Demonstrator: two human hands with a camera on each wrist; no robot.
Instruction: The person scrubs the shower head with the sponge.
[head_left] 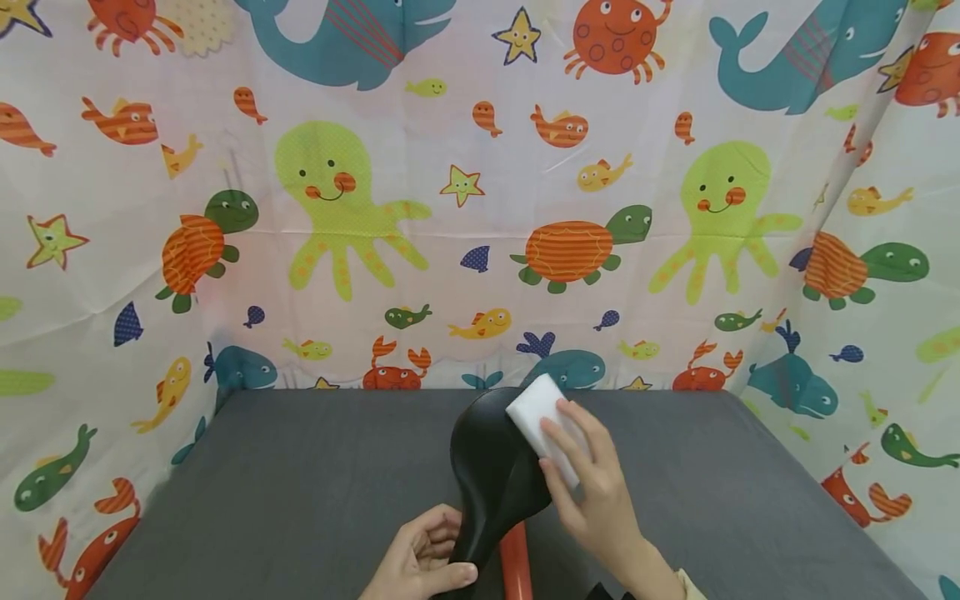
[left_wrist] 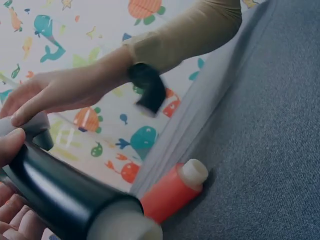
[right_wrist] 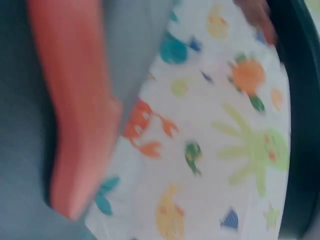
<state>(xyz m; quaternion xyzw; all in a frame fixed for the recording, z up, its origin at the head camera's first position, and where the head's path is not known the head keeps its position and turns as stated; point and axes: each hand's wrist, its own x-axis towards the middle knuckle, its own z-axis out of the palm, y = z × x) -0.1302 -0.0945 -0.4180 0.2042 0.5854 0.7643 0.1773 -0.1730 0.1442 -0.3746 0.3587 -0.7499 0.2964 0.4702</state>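
In the head view a black paddle-shaped thing [head_left: 495, 467] with a broad rounded head and narrow handle is held up over the grey table. My left hand [head_left: 427, 554] grips its handle, thumb across the front. My right hand [head_left: 600, 483] holds a white sponge block [head_left: 547, 417] against the right side of the broad head. From the left wrist, the black handle [left_wrist: 65, 190] shows a whitish end, with left-hand fingers [left_wrist: 20, 215] around it. The right wrist view is blurred; a dark curved edge [right_wrist: 302, 125] fills its right side, and the sponge is out of sight.
An orange stick [head_left: 515, 558] lies on the grey table [head_left: 337, 467] behind the black thing. It has a white end cap [left_wrist: 195, 172] and an angled far end [right_wrist: 80, 185]. Sea-animal-patterned cloth [head_left: 480, 233] walls the table's back and sides. A dark strap [left_wrist: 150, 90] hangs at the right wrist.
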